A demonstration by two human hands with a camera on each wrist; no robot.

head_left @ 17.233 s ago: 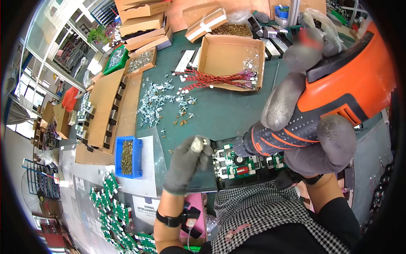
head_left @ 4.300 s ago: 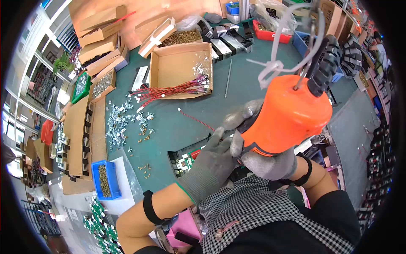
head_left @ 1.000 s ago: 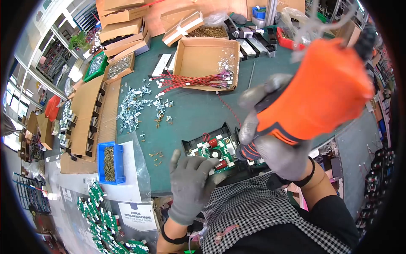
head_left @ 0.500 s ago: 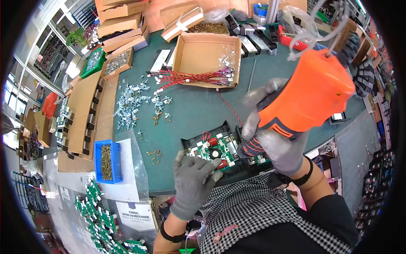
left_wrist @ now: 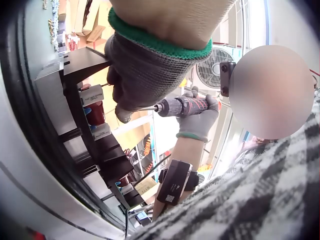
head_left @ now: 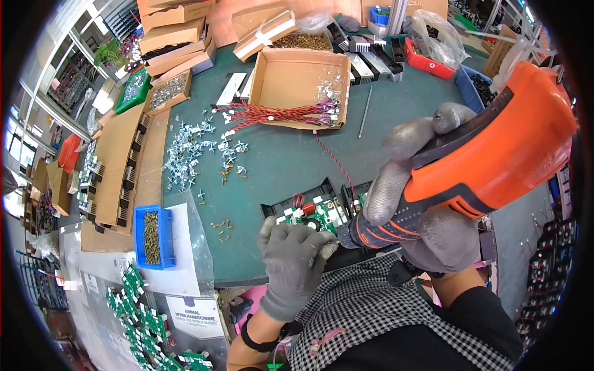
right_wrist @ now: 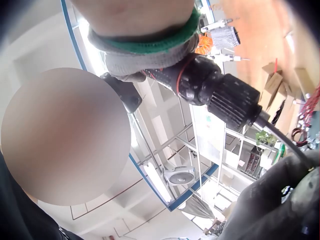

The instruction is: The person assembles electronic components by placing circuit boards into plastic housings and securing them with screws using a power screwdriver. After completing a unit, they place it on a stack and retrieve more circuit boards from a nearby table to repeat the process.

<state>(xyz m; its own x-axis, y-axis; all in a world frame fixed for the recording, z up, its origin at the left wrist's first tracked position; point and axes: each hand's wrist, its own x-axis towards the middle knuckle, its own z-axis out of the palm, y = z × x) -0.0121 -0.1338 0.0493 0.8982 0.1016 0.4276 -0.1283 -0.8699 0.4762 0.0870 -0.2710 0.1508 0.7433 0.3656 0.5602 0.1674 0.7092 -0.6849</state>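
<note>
My right hand (head_left: 448,241), in a grey glove, grips an orange and black electric screwdriver (head_left: 495,164) by its body, tilted over the work. Its steel bit (right_wrist: 280,132) runs to the fingertips of my gloved left hand (head_left: 289,263). Thumb and fingers of that hand pinch a small brassy screw at the bit's end, mostly hidden by the glove. Beneath both hands lies a black housing (head_left: 278,209) holding a green circuit board (head_left: 322,211) with red and white parts. A twisted red-black wire (head_left: 334,159) leads from it towards the cardboard tray.
Loose brass screws (head_left: 221,231) and silvery metal pieces (head_left: 189,151) lie left of the housing. A blue bin (head_left: 167,238) of screws stands further left. Behind is a cardboard tray (head_left: 297,68) with red-black wires. Green boards (head_left: 139,315) are heaped at lower left.
The screwdriver's orange end has swung right and towards the camera. My left hand has shifted slightly right, its fingers drawing together at the bit; half a second ago they spread over the board's edge.
</note>
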